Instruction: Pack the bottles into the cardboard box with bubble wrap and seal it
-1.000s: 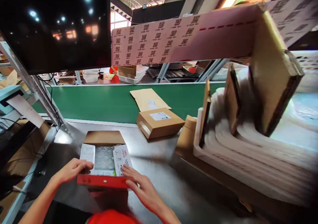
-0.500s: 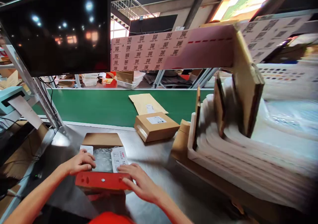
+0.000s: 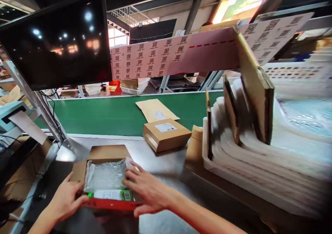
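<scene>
A small cardboard box (image 3: pixel 107 146) stands on the bench with its back lid raised and its red front edge towards me. Inside lies a clear bubble-wrap sheet (image 3: pixel 105 176); a white bottle (image 3: pixel 109 194) with a green cap and green label rests along the front. My left hand (image 3: pixel 66 197) is at the box's left front corner, fingers apart, thumb on the red edge and index finger by the folded-out left flap. My right hand (image 3: pixel 147 190) lies open over the right side, fingertips at the white printed flap and thumb near the red edge.
A sealed carton (image 3: pixel 167 133) and a tan envelope (image 3: pixel 155 110) lie beyond the box, near the green conveyor belt (image 3: pixel 103 114). To the right stand stacked white trays (image 3: pixel 249 171) with cardboard sheets. A monitor (image 3: pixel 57 43) hangs upper left above a label printer (image 3: pixel 12 114).
The left flap has swung outward, and the red front flap has tipped down, exposing the bottle. My left hand moved down to the corner; my right hand shifted over the right flap.
</scene>
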A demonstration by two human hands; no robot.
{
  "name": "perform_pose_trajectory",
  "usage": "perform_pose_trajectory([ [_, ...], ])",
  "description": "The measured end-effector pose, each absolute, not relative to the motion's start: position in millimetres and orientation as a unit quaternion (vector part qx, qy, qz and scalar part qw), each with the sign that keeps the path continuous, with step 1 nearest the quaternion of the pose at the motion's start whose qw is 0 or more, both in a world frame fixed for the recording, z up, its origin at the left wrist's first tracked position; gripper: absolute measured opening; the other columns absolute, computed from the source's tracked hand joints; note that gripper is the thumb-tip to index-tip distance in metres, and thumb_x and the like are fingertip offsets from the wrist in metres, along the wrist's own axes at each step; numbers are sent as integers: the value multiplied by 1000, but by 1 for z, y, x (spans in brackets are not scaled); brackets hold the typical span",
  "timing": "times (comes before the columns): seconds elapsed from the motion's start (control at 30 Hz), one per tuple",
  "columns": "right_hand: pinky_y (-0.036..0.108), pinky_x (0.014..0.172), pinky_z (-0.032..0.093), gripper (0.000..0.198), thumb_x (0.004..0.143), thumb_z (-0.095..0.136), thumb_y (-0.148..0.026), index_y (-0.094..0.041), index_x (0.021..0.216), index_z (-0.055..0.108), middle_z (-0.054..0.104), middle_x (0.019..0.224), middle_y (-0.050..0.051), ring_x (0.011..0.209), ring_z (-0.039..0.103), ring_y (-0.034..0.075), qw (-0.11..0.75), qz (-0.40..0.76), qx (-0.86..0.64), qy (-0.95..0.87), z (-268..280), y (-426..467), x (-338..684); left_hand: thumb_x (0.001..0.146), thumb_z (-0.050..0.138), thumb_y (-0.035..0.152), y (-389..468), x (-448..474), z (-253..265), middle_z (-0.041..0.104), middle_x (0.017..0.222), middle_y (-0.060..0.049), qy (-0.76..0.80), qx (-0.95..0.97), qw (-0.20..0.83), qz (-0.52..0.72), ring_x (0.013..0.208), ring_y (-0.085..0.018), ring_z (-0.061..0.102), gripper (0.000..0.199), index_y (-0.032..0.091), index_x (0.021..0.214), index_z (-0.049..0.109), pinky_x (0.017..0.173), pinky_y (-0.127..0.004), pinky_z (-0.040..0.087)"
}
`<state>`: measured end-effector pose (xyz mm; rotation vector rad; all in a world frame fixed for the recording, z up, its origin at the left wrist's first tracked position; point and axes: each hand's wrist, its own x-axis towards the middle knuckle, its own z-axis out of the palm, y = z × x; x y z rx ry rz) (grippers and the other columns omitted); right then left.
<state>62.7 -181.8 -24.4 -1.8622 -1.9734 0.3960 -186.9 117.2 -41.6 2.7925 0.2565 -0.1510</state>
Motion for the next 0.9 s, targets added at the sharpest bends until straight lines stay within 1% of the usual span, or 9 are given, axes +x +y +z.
perform_pose_trajectory([
  [0.13,64,129,20,69,95,60,-73,-22,142,64,66,141,16,145,47,38,221,107,-715,-655,-39,-203,58,95,52,75,119,-164,-48,78,122,-15,154,981,102,-54,113,-36,72,74,23,146,64,103,-49,56],
  [0.23,65,126,27,66,88,65,-78,-21,122,72,67,134,16,138,50,41,237,43,-757,-607,-58,-217,62,100,51,65,125,-161,-45,76,125,-13,98,988,97,-64,114,-33,71,62,24,144,66,100,-43,58],
  [0.3,64,118,39,64,80,72,-81,-20,101,74,69,124,17,127,55,41,256,8,-777,-574,-72,-229,70,104,47,56,128,-164,-46,75,126,-12,55,989,115,-69,115,-29,71,52,26,141,68,102,-41,58],
  [0.4,60,108,50,41,94,64,-61,-21,94,72,68,123,16,125,56,38,291,-10,-812,-506,-91,-250,74,102,52,44,129,-162,-54,65,147,-15,64,990,113,-49,132,-31,63,50,25,147,63,112,-44,54],
  [0.5,71,120,36,40,94,65,-58,-22,108,75,68,136,17,141,49,44,279,7,-857,-433,-109,-257,52,86,73,35,128,-138,-57,30,174,-18,103,991,62,-64,159,-40,33,77,26,159,51,128,-57,33],
  [0.6,75,127,23,91,73,81,-76,-15,139,67,51,159,25,154,33,53,232,80,-896,-370,-126,-239,15,59,94,40,129,-95,-53,-6,177,-24,145,981,20,-127,163,-47,-4,131,21,169,25,128,-71,11],
  [0.67,74,128,19,104,77,78,-77,-9,152,55,37,167,29,157,27,53,231,89,-914,-322,-138,-219,-6,41,101,44,134,-66,-52,-19,172,-29,142,976,28,-163,160,-49,-16,163,14,171,6,125,-76,6],
  [0.77,75,128,16,96,86,70,-70,-11,159,47,31,171,24,159,23,50,243,32,-930,-274,-158,-198,-22,35,101,46,143,-35,-62,-17,171,-33,87,966,112,-216,161,-50,-10,176,11,169,-9,127,-71,12],
  [0.9,70,124,33,87,88,69,-61,-16,159,48,36,170,19,157,30,47,229,-96,-932,-265,-188,-195,-23,35,99,56,152,-29,-89,-2,176,-31,50,962,191,-189,164,-47,2,177,13,170,-9,132,-58,15],
])
